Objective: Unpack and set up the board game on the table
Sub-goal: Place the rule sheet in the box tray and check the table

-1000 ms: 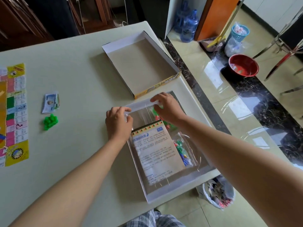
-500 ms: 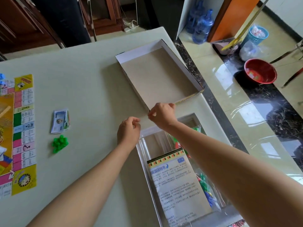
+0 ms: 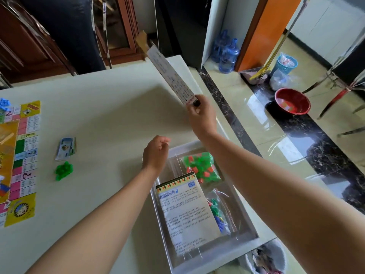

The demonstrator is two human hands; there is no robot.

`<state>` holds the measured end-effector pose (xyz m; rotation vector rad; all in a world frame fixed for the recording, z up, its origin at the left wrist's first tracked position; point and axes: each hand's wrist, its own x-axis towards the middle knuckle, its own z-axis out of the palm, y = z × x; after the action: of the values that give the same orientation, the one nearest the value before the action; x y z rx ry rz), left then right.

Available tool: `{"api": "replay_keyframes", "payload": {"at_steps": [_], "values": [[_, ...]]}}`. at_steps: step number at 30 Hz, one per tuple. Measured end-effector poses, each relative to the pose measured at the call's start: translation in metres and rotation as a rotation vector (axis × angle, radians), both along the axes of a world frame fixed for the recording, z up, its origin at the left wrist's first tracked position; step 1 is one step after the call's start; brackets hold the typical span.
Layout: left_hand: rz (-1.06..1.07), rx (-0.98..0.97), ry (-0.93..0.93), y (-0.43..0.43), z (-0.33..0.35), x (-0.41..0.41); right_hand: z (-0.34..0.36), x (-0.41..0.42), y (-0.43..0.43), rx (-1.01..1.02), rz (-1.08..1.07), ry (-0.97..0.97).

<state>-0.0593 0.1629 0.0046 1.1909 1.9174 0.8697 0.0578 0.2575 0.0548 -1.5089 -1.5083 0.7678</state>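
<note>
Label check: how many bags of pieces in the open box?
2. One bag of green and orange pieces at the far end of the box; one bag of mixed pieces right of the rule sheet. More may lie under the sheet.

- Two forearms in shot here, both bare along the whole length you can see, right to the frame edge.
- Left hand (image 3: pixel 156 153): bare, with the wrist uncovered too.
- Right hand (image 3: pixel 201 115): bare as well, and the wrist is just as uncovered.
</note>
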Motion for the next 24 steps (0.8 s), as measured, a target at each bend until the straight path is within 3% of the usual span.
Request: {"api": "replay_keyframes", "payload": {"at_steps": [6, 12, 16, 19, 21, 24], "values": [[0.086, 0.057, 0.035, -0.023, 0.015, 0.043, 0.034, 0.051, -0.035, -0.154, 0.003, 0.542], [0.695, -0.078, -0.09, -0.072, 0.024, 0.069, 0.041, 0.096, -0.081, -0.483, -0.075, 0.91], [0.934, -0.17, -0.365, -0.114, 0.01, 0.07, 0.02, 0.135, -0.122, -0.646, -0.176, 0.937], [0.966, -0.183, -0.643, -0.148, -0.007, 0.073, -0.003, 0.159, -0.15, -0.726, -0.2, 0.927], [0.877, -0.24, -0.639, -0.171, -0.012, 0.08, -0.018, 0.171, -0.163, -0.793, -0.15, 0.851], [0.786, -0.275, -0.417, -0.194, -0.012, 0.091, -0.035, 0.185, -0.179, -0.844, -0.01, 0.696]]}}
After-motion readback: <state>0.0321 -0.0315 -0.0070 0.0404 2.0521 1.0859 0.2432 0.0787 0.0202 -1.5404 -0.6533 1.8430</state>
